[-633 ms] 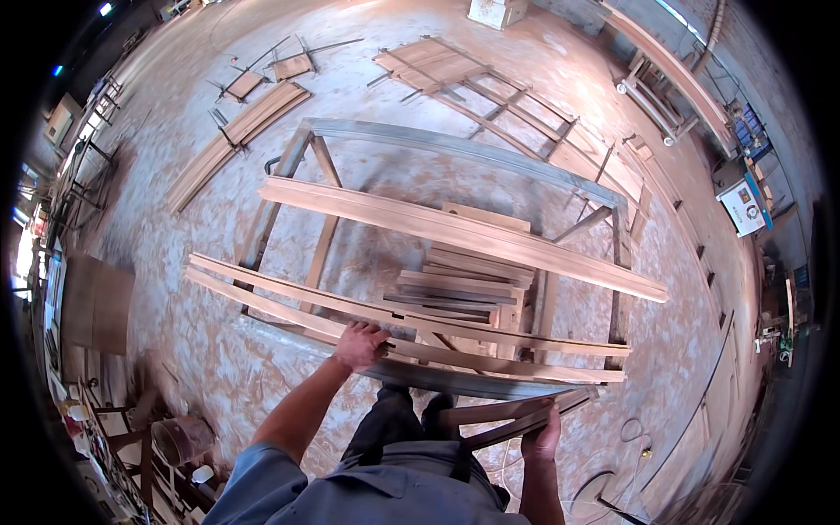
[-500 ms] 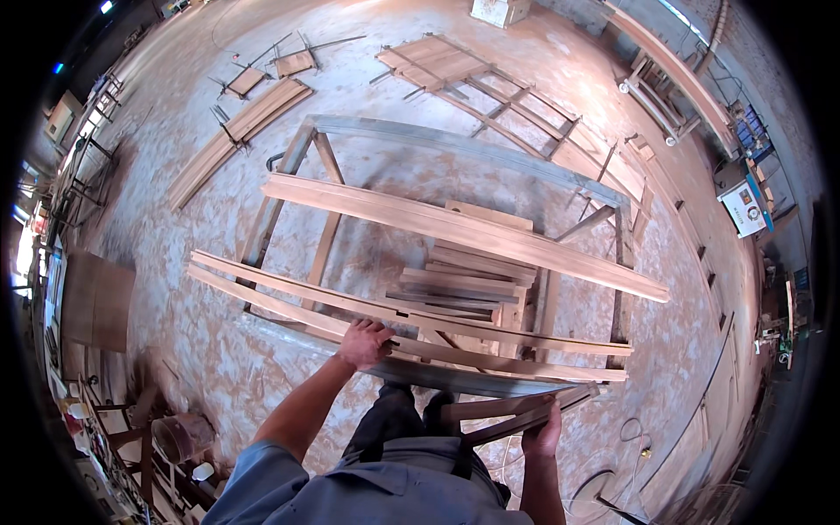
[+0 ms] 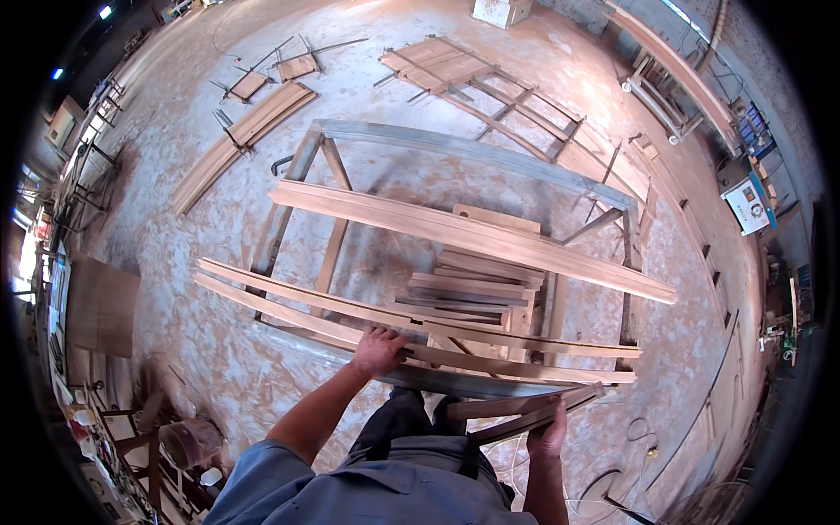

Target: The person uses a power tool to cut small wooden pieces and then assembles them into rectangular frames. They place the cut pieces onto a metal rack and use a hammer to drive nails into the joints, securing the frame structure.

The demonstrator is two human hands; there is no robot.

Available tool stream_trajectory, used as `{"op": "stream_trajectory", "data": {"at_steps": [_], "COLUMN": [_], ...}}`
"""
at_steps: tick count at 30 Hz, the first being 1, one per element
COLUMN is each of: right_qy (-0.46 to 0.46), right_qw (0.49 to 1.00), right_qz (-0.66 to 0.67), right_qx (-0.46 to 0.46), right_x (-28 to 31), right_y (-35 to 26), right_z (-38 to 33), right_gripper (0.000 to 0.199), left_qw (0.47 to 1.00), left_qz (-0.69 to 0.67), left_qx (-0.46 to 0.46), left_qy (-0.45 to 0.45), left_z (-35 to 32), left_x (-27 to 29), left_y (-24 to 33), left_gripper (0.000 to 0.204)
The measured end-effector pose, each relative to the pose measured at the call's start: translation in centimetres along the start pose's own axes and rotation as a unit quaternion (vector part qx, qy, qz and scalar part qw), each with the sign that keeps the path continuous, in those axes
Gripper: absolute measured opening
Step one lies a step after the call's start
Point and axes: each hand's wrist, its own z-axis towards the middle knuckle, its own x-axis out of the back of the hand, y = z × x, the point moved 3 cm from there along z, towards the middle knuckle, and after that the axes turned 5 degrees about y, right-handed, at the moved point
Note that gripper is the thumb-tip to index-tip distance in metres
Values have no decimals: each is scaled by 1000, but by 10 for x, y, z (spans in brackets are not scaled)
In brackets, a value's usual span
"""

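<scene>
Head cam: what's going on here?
A person stands at a metal frame in a wood workshop. The left hand rests on long wooden strips laid across the frame's near side. The right hand grips shorter wooden pieces low by the frame's near edge. A wide plank lies across the middle, with a stack of boards beneath it.
</scene>
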Motion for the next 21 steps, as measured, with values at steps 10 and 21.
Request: {"op": "stream_trajectory", "data": {"at_steps": [10,21], "right_qy": [30,11], "right_qw": [1000,1000], "right_qz": [4,-3], "right_qx": [-2,0], "right_x": [-9,-7], "right_y": [12,23], "right_z": [-15,-20], "right_gripper": [29,34], "left_qw": [999,998], "left_qz": [-23,-27], "left_qx": [-19,-23], "left_qy": [22,48], "left_z": [-2,-1], "left_x": [5,-2], "left_y": [2,-1], "left_gripper": [36,35]}}
